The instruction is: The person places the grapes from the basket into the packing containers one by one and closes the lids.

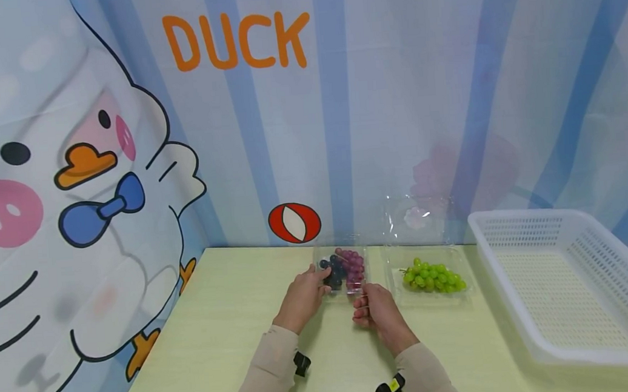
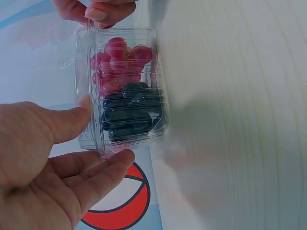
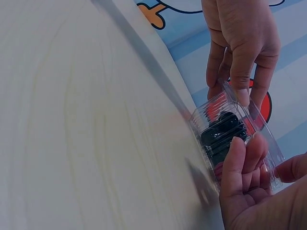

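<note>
A clear plastic clamshell box (image 1: 328, 289) stands on the table near its back edge. Inside it, dark grapes (image 1: 335, 276) fill the left part and red grapes (image 1: 353, 265) the right. My left hand (image 1: 303, 297) holds the box's left end, thumb at the rim and fingers along the end wall (image 2: 132, 143). At the near right corner, my right hand (image 1: 379, 313) pinches the box's rim with curled fingers. Whether the lid is fastened cannot be told. To the right, green grapes (image 1: 434, 277) lie in a second clear box (image 1: 397, 293) with its lid raised.
A white perforated plastic basket (image 1: 520, 327) stands at the table's right side. Behind the pale yellow table (image 1: 204, 349) hangs a blue striped curtain (image 1: 299, 136) with a printed duck. Each wrist wears a small black camera (image 1: 302, 364).
</note>
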A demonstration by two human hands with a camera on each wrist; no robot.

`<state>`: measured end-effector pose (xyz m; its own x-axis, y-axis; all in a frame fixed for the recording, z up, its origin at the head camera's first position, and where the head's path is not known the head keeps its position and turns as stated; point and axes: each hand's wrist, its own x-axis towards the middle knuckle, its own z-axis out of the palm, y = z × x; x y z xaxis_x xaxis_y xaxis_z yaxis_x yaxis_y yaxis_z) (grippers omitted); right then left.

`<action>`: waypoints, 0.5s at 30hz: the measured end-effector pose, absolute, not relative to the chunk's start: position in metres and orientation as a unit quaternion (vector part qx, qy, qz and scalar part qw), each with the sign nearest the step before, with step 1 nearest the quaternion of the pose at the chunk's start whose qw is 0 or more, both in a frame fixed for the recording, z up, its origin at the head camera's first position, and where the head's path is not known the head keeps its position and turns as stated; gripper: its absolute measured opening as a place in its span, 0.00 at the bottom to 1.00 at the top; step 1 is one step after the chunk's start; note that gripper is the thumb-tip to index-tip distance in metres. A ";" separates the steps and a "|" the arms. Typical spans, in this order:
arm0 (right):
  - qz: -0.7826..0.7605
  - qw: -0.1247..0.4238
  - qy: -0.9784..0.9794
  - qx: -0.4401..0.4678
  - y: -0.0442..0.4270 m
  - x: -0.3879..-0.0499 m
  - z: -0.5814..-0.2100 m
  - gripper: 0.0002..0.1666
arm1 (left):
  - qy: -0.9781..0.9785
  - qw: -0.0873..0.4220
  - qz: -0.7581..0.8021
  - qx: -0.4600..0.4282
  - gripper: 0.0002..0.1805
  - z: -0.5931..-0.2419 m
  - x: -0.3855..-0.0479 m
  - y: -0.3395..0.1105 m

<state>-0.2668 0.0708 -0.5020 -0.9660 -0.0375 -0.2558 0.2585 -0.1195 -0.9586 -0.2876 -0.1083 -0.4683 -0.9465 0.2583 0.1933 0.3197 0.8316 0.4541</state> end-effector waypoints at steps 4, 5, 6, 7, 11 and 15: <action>-0.746 0.090 0.654 0.089 0.070 -0.267 -0.501 0.19 | -0.955 0.063 -0.246 -0.154 0.27 -0.468 -0.288 -0.109; -0.748 0.087 0.651 0.092 0.070 -0.267 -0.501 0.19 | -0.955 0.062 -0.246 -0.155 0.27 -0.469 -0.288 -0.109; -0.750 0.084 0.649 0.094 0.070 -0.267 -0.501 0.19 | -0.955 0.061 -0.247 -0.155 0.27 -0.469 -0.288 -0.109; -0.752 0.081 0.647 0.096 0.070 -0.267 -0.501 0.19 | -0.954 0.060 -0.248 -0.156 0.27 -0.469 -0.288 -0.109; -0.755 0.076 0.643 0.102 0.069 -0.266 -0.500 0.17 | -0.955 0.054 -0.250 -0.152 0.28 -0.469 -0.289 -0.109; -0.753 0.078 0.646 0.100 0.070 -0.265 -0.501 0.18 | -0.956 0.051 -0.251 -0.144 0.28 -0.469 -0.288 -0.108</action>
<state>-0.2653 0.0701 -0.5009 -0.9677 0.0113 -0.2517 0.2471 -0.1525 -0.9569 -0.2882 -0.1082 -0.4692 -0.9537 0.2490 0.1687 0.2997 0.8325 0.4659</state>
